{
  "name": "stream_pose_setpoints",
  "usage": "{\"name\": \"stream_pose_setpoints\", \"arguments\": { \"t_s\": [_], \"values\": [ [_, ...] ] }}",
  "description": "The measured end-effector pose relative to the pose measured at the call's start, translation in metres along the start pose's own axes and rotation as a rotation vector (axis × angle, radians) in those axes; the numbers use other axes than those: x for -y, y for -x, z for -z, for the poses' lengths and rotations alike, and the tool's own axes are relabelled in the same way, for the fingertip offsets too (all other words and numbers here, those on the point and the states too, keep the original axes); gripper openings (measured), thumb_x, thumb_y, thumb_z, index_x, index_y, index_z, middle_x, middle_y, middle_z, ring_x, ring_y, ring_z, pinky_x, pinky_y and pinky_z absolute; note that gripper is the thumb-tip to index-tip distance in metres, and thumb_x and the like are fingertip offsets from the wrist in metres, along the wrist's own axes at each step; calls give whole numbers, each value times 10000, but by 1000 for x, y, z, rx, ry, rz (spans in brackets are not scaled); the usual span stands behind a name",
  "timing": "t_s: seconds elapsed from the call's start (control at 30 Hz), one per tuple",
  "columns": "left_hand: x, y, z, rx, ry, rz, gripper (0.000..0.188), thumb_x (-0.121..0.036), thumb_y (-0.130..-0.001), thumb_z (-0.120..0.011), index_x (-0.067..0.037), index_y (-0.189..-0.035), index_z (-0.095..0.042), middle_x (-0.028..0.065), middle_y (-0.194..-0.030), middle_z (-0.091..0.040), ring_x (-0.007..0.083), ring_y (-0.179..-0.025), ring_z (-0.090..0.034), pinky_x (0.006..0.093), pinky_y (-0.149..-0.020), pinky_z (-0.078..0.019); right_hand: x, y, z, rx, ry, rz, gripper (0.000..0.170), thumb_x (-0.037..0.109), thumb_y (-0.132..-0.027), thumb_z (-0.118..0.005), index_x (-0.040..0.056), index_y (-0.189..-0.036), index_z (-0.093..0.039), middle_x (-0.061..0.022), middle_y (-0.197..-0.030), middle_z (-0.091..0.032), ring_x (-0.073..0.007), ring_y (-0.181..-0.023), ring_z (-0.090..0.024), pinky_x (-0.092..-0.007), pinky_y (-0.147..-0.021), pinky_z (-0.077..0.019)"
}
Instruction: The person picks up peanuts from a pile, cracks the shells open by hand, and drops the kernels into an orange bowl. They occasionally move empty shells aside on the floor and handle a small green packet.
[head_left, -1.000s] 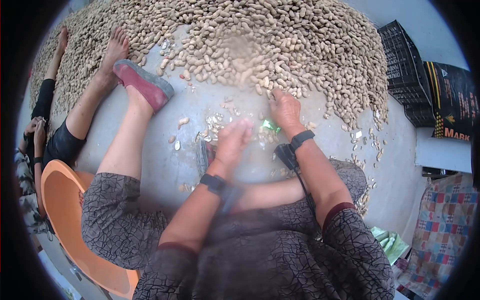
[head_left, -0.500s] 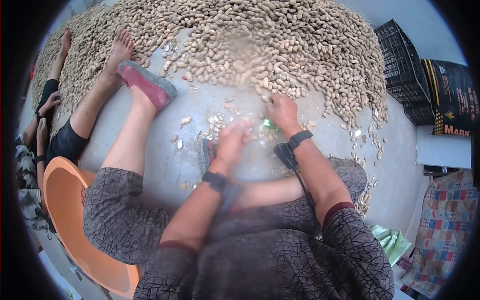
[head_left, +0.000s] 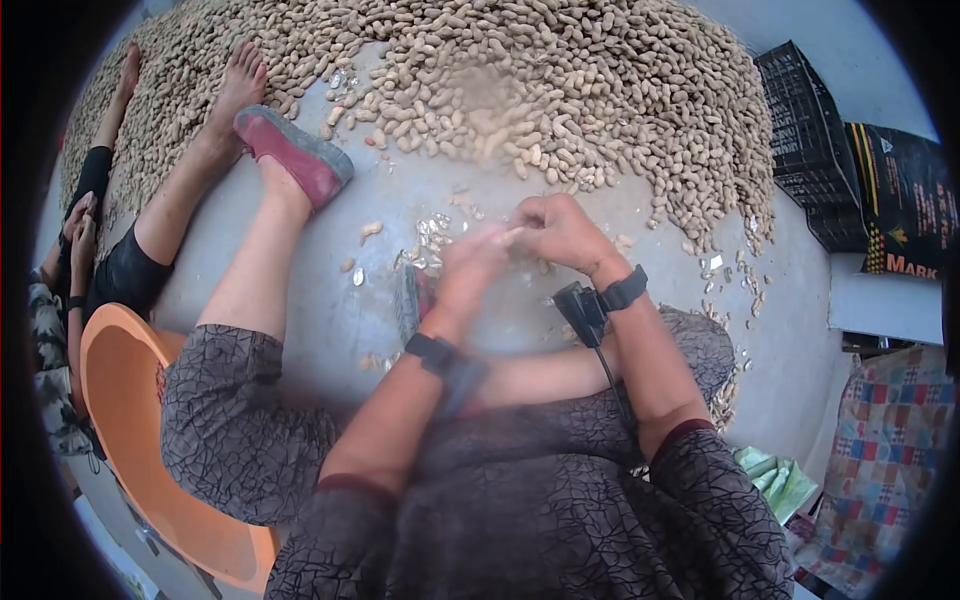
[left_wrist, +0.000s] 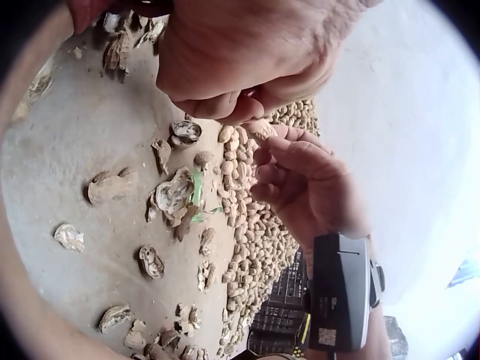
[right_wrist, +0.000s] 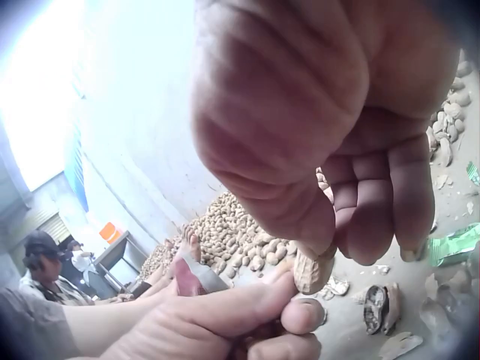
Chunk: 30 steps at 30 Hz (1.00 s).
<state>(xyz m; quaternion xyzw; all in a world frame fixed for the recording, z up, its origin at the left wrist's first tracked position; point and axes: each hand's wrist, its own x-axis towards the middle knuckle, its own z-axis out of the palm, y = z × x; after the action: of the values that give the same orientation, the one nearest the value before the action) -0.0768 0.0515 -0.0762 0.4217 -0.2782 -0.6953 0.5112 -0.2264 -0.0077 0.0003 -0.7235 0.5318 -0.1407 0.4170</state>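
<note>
Thumb and fingertips of the right hand [head_left: 565,236] pinch one unshelled peanut [right_wrist: 312,273], its other fingers loosely bent. The left hand [head_left: 470,268], blurred in the head view, meets it from the other side, thumb and finger against the same peanut [left_wrist: 260,130]. In the right wrist view, reddish kernels partly show inside the curled fingers of the left hand [right_wrist: 217,319]. Both hands are held above the floor, in front of a large heap of peanuts [head_left: 600,90]. Beneath them lie broken shells [left_wrist: 174,193] and a green wrapper [right_wrist: 455,245].
An orange basin [head_left: 125,400] stands at the left, beside the person's bent leg. Another person's bare legs [head_left: 185,205] reach to the heap. Black crates [head_left: 800,130] and a black printed sack [head_left: 905,200] are at the right, with a patterned cloth [head_left: 885,450] below.
The right hand has drawn back from the edge of the heap toward the left hand, and a peanut now shows between them. At far left, the other person's hands have shifted.
</note>
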Motion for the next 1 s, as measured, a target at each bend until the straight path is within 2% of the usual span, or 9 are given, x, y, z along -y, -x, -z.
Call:
{"name": "stream_pose_setpoints", "arguments": {
  "t_s": [0.03, 0.1, 0.23, 0.33, 0.47, 0.53, 0.6, 0.73, 1.0],
  "values": [
    [-1, 2, 0, -3, 2, 1, 261, -113, -889, -539, -4, -1122, -589, -12, -743, -568, 37, -589, -448, 157, -526, -353, -1, 2, 1, 47, -129, -28, 153, 124, -711, -656, -9, -784, -634, -37, -622, -592, -91, -577, -562, -236, -532, -445],
    [-5, 5, -2, 59, -9, 89, 251, -114, -886, -544, 4, -1100, -600, -7, -754, -576, 36, -597, -456, 156, -534, -359, -3, 4, 2, 26, -198, -39, 150, 104, -715, -646, -14, -806, -628, -32, -643, -598, -84, -582, -561, -221, -534, -446],
    [-11, 8, -7, 76, 19, 107, 230, -113, -881, -551, -3, -1073, -615, -17, -754, -578, 30, -612, -469, 150, -541, -361, -9, 7, 3, -4, -333, -63, 174, 65, -719, -625, -27, -865, -607, -32, -682, -604, -80, -588, -561, -201, -532, -442],
    [-18, 12, -11, 121, -31, 110, 223, -114, -867, -571, -13, -1060, -621, -22, -758, -588, 26, -617, -479, 150, -542, -364, -11, 9, 1, -8, -298, -70, 171, 73, -724, -654, -20, -856, -598, -30, -684, -602, -77, -590, -559, -199, -527, -440],
    [-20, 13, -13, 144, -149, 24, 218, -104, -844, -587, -19, -1040, -629, -35, -765, -591, 7, -628, -478, 151, -544, -367, -10, 10, 0, -28, -311, -78, 182, 113, -730, -698, -4, -821, -592, -25, -685, -600, -72, -593, -555, -196, -525, -439],
    [-18, 12, -12, 153, -196, -7, 211, -98, -836, -589, -19, -1027, -631, -37, -767, -591, 2, -632, -476, 153, -545, -369, -7, 12, 3, 55, -308, -129, 195, 140, -736, -722, 12, -792, -586, -22, -667, -597, -74, -574, -556, -199, -510, -439],
    [-13, 10, -10, 137, -359, -13, 172, -88, -825, -587, -20, -975, -636, -43, -768, -582, -3, -646, -475, 156, -553, -372, -9, 12, 3, 85, -337, -135, 175, 131, -744, -712, 16, -783, -586, -27, -662, -601, -79, -562, -560, -200, -502, -441],
    [-9, 9, -10, 136, -329, -65, 161, -107, -826, -594, -25, -961, -627, -31, -756, -586, 10, -635, -478, 165, -554, -376, 1, 16, 8, 126, -473, -202, 123, 102, -775, -674, 16, -760, -587, -50, -666, -621, -93, -533, -572, -205, -481, -448],
    [-20, 13, -11, 190, -127, 51, 150, -157, -847, -577, -36, -929, -609, 0, -747, -585, 33, -610, -466, 171, -535, -358, -1, 18, 9, 136, -568, -153, 93, 80, -799, -641, -2, -778, -602, -64, -694, -634, -97, -544, -583, -208, -497, -469]
  ]
}}
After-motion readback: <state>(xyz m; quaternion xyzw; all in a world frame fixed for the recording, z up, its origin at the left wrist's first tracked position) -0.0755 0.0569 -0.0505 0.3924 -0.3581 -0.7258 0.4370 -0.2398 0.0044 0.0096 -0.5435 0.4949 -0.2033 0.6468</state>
